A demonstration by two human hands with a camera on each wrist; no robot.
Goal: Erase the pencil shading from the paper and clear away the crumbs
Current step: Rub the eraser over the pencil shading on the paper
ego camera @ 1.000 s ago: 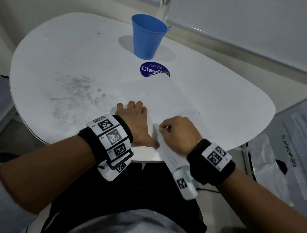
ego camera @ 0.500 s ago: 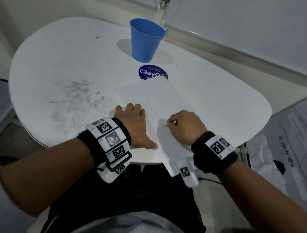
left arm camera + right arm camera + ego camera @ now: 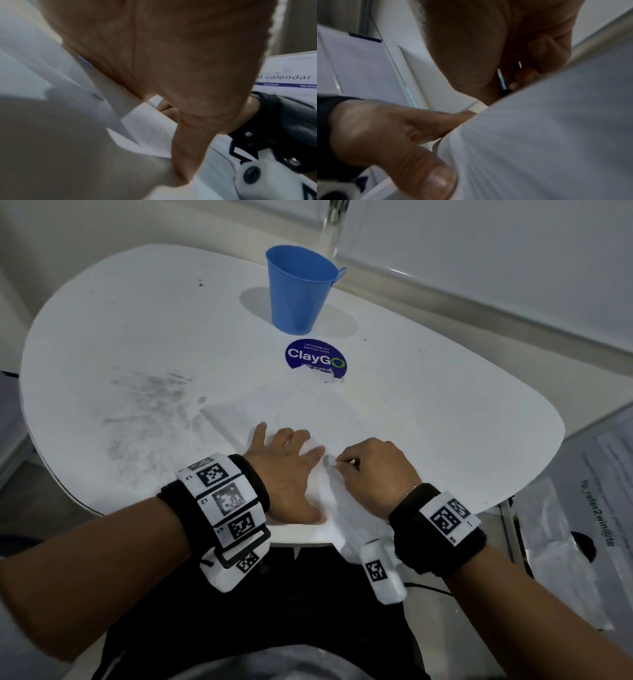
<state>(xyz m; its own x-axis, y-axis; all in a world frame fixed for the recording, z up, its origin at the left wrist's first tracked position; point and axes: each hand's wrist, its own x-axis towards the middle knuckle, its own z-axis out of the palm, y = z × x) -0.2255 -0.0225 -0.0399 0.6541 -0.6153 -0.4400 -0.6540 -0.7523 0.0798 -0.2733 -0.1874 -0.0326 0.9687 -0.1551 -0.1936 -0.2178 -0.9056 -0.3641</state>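
A white sheet of paper [image 3: 308,412] lies on the white table [image 3: 137,337], its near corner hanging over the front edge. No pencil shading or crumbs stand out on it. My left hand [image 3: 287,460] rests flat on the sheet's near left part with fingers spread, and its thumb [image 3: 187,142] presses the paper down. Just to its right, my right hand [image 3: 373,467] has curled fingers that pinch a small white eraser [image 3: 155,99] against the sheet; the eraser is almost wholly hidden. The paper bulges up a little between the two hands.
A blue cup [image 3: 301,289] stands at the back of the table behind a round ClayGo sticker [image 3: 315,357]. Grey graphite smudges [image 3: 150,405] mark the tabletop left of the paper. Printed sheets in plastic [image 3: 599,491] lie on the floor to the right.
My right hand has slid a little forward and back over the sheet. My left hand's fingers have spread out flatter onto the paper.
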